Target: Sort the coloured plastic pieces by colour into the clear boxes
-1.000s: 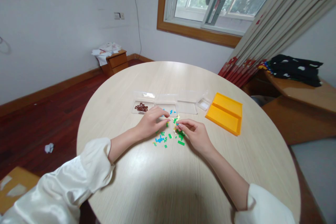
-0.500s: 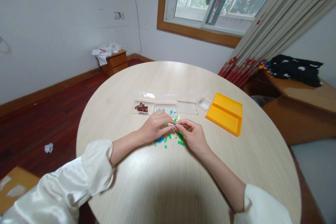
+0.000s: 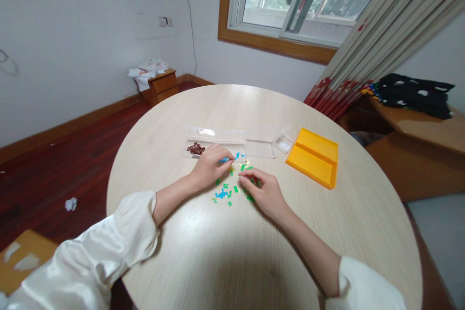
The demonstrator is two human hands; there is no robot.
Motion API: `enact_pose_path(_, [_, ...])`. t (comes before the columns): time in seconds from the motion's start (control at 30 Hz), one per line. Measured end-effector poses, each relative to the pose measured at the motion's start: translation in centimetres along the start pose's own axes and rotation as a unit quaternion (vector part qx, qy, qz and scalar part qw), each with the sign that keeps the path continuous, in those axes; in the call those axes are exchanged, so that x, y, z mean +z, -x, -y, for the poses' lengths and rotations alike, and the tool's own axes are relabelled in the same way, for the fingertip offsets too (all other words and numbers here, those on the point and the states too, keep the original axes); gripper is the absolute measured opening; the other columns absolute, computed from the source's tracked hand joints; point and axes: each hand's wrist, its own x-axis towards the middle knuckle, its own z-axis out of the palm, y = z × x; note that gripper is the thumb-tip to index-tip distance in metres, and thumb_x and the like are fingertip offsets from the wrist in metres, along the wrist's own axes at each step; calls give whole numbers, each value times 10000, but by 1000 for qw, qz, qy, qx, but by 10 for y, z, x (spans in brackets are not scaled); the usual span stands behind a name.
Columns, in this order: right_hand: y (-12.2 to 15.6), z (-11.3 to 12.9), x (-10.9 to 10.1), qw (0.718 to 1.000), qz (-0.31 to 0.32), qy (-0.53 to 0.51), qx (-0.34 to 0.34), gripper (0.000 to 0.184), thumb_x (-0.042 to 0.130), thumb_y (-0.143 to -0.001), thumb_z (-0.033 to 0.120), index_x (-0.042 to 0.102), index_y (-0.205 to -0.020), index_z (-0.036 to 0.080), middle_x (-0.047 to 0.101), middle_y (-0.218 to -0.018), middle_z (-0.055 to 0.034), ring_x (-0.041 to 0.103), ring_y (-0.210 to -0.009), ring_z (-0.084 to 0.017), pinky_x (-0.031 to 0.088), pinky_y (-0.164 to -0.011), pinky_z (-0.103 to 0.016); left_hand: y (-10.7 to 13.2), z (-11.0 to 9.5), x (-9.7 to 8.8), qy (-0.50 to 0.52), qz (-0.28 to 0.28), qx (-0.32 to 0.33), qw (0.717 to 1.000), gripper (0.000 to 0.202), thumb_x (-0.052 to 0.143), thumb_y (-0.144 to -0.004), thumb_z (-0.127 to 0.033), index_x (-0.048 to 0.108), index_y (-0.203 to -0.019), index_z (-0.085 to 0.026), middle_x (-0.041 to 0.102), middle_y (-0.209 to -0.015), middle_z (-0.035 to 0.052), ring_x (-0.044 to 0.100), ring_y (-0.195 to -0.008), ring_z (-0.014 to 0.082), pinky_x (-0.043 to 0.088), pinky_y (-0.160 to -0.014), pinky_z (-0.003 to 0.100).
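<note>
My left hand (image 3: 211, 167) is over the near edge of a clear plastic box (image 3: 240, 147) that has a few small blue pieces (image 3: 238, 155) in it. Its thumb and fingertips are pinched together, and anything between them is too small to make out. To the right, my right hand (image 3: 264, 191) hovers low over scattered green pieces (image 3: 236, 189), thumb and forefinger slightly apart with nothing visible between them. A little heap of loose blue pieces (image 3: 221, 193) lies on the table between the hands, mixed with green and yellow bits.
Left of the blue pieces' box, another clear box holds a pile of dark brown pieces (image 3: 196, 148). Further right are a clear tray (image 3: 260, 148), a small clear box (image 3: 282, 144) and a yellow two-part case (image 3: 316, 164). All stand on a round wooden table (image 3: 232, 252).
My hands have moved apart from where their fingertips met. The left has gone up and left to the clear box; the right has stayed near its place, its fingertips parting.
</note>
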Motion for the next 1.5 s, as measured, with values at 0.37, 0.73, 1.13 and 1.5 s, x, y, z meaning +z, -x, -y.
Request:
enact_pose_path(0.37, [9, 1, 13, 950, 122, 191, -216, 97, 570, -866, 224, 654, -897, 188, 675, -865, -64, 576, -836, -187, 425, -775, -355, -10, 13, 2, -126, 29, -111, 985, 59, 585, -777, -141, 636, -760, -166, 673, -780, 44, 568, -782, 194, 437, -751, 337])
enact_pose_path(0.73, [8, 1, 8, 948, 128, 224, -188, 143, 534, -847, 127, 641, -919, 187, 692, -874, -57, 593, -856, -193, 413, -791, -361, -10, 14, 3, -144, 79, -131, 978, 85, 568, -809, -177, 650, -791, -164, 675, -790, 59, 561, -807, 212, 427, -755, 345])
enact_pose_path(1.13, [9, 0, 9, 944, 116, 253, -176, 71, 556, -848, 158, 616, -851, 197, 677, -845, -45, 577, -842, -190, 392, -768, -338, -7, 8, 4, -89, 62, -97, 989, 122, 533, -842, -217, 636, -809, -161, 678, -811, 52, 562, -804, 193, 425, -768, 342])
enact_pose_path(1.5, [9, 1, 10, 942, 111, 266, -171, 65, 578, -838, 180, 584, -775, 196, 639, -845, -46, 543, -834, -194, 369, -742, -331, -7, 5, 3, -56, 62, -83, 993, 150, 520, -854, -243, 629, -797, -157, 672, -797, 58, 559, -785, 184, 429, -764, 337])
